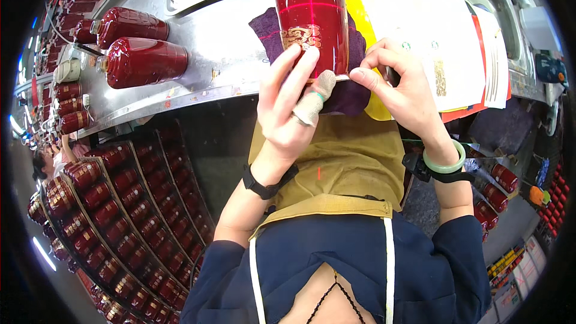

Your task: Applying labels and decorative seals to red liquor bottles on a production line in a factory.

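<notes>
Metal tabletop point(210, 54), red bottle point(309, 18) at twelve o'clock

Toward seven and eight o'clock, rows of bottles point(111, 212) crowd the view, hard to make out near the dark rim, where a co-worker point(57, 159) shows only in part at nine. Two dark red ones point(147, 62) stand out at ten.

At twelve, the red bottle rests on a purple cloth point(264, 27), its far end cut off by the upper edge. Bright pink lines cross it. Fingers of the left hand point(281, 121) partly cover its gold label point(303, 36); some are wrapped in pale cloth. Whether that grip is clamped, I cannot tell.

The right hand point(411, 87) is curled at the bottle's near edge, toward one o'clock, thumb tip just beside it. Its grip is unclear: a dark patch point(393, 77) between the fingers cannot be identified. White paper point(402, 0) hides most of a yellow sheet point(377, 108) at one.
</notes>
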Demonstrator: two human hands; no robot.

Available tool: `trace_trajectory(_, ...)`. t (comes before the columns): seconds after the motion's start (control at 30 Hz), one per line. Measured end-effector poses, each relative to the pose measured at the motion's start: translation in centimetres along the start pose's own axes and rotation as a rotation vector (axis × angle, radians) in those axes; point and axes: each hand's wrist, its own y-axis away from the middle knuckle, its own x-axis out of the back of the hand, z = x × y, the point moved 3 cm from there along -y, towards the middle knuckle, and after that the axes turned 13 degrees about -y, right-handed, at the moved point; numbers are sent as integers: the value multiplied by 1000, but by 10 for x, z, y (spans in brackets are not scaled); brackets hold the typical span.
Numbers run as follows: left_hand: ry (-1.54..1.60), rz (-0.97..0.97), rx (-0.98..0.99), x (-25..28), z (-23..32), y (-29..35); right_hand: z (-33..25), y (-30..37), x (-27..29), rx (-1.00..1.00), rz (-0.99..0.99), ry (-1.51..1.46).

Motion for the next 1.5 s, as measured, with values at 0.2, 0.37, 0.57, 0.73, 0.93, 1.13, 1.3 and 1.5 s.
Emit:
trace_trajectory(0.2,138,100,209,-5,-19,21,-7,-4,-14,55,12,-53)
trace_trajectory(0.37,-22,64,29,0,-16,18,-6,-3,-13,110,43,-42)
trace_trajectory(0.57,-79,87,-68,-1,-10,15,-6,-3,-12,83,31,-27)
trace_trajectory(0.73,-97,78,-73,-2,-4,11,-7,-3,-13,89,34,-23)
trace_trajectory(0.93,-141,35,-113,2,-1,4,-6,-3,-13,73,37,-35)
trace_trajectory(1.13,-71,87,-25,-1,-9,13,3,-2,-7,74,118,-2)
trace_trajectory(1.3,55,104,145,-7,-18,28,-1,3,-17,-71,171,-146)
trace_trajectory(1.5,123,137,220,-12,-20,34,15,3,-25,-188,202,-354)
